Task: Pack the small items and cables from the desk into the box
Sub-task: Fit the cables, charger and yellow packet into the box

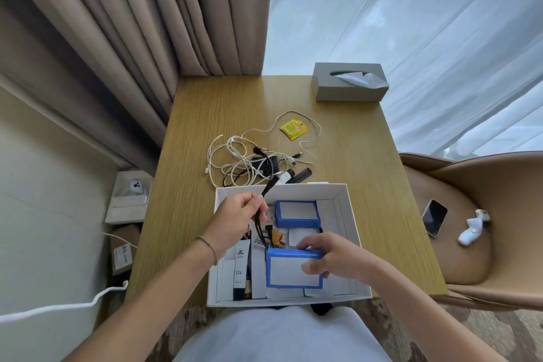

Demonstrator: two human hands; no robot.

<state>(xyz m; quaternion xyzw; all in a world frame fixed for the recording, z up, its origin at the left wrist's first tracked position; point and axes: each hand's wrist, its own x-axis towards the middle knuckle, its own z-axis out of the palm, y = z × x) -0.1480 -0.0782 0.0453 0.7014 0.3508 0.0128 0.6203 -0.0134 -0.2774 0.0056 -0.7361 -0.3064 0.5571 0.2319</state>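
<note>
A white open box (349, 211) stands at the desk's near edge. Over it, my right hand (332, 256) grips a blue-edged battery pack (289, 269) by its top and right side. My left hand (238, 220) pinches the pack's black wire bundle (262, 223), which rises toward the box's far wall. A second blue-edged pack (296, 213) lies inside the box with small cartons and packets. Behind the box lie a tangle of white cables (235, 161), a black adapter (264, 166), a small white tube (285, 176), a black comb (301, 176) and a yellow sachet (293, 127).
A grey tissue box (348, 82) stands at the desk's far right corner. A tan chair (476, 229) to the right holds a phone (434, 217) and a white object (473, 231). Curtains hang behind; cartons and a white cable lie on the floor at left.
</note>
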